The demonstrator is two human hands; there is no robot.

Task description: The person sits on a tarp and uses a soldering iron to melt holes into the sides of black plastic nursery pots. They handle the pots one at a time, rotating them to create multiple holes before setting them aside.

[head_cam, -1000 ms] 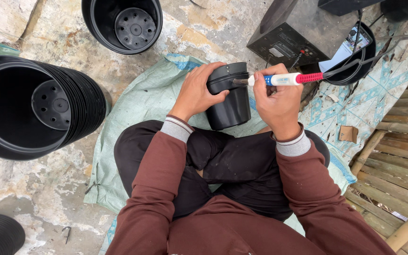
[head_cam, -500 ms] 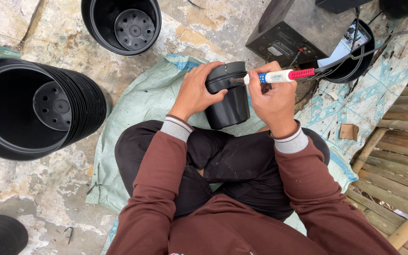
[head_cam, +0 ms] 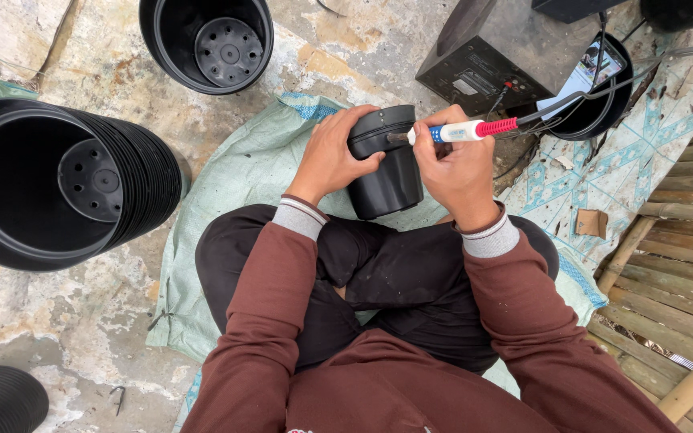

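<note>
1. The person sits cross-legged on a pale green sack (head_cam: pixel 226 208) laid over the stone floor (head_cam: pixel 66 321), maroon sleeves reaching forward over dark trousers.
2. The left hand (head_cam: pixel 330 156) curls around the left side of a small black pot (head_cam: pixel 387 172), fingers wrapped over its upper end and thumb pressing its wall.
3. The pot lies tilted above the knees, between both hands, its wide end towards the person.
4. The right hand (head_cam: pixel 455 164) is clenched around a white tool (head_cam: pixel 459 131) with a blue band and red collar; the metal tip touches the pot near its top.
5. A cable (head_cam: pixel 571 100) runs from the tool's red end away to the right.
6. To the left, a thick stack (head_cam: pixel 74 184) of black pots lies on its side, mouth open towards the camera.
7. Further off, a single black pot (head_cam: pixel 206 44) stands upright on the stone.
8. At upper right sit a dark box (head_cam: pixel 491 56) and a black bowl (head_cam: pixel 603 104) holding a phone (head_cam: pixel 583 76).
</note>
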